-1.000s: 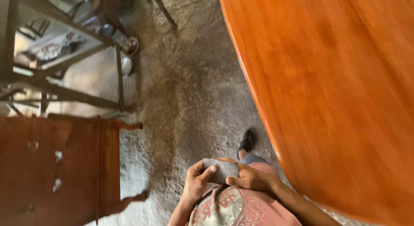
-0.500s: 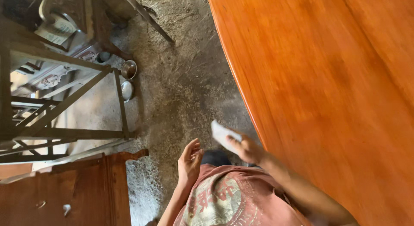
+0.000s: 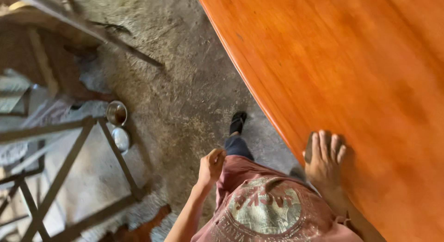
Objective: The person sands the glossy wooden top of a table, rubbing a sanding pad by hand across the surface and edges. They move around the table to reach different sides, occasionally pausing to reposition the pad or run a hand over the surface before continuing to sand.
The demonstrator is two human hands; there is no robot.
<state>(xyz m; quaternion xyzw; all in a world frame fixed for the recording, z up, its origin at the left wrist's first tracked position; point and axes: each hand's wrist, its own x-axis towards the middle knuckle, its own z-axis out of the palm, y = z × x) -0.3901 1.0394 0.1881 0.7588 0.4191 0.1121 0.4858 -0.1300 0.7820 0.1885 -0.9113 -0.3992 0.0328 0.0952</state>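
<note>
The right hand (image 3: pixel 324 159) presses flat on the orange wooden tabletop (image 3: pixel 351 71), fingers spread over a small grey pad (image 3: pixel 309 147) that peeks out beside them. The left hand (image 3: pixel 211 166) hangs loosely curled, holding nothing, above the dirt floor (image 3: pixel 185 98); two metal tins (image 3: pixel 118 124) and a wooden frame (image 3: pixel 92 177) lie well beyond its fingers.

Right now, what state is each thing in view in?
Right hand: flat, palm down on the tabletop, covering a grey pad.
Left hand: loosely curled, empty, at the hip.
Wooden tabletop: glossy orange, bare.
Metal cup: upright on the floor, open.
Shoe: on the foot, on the floor.
</note>
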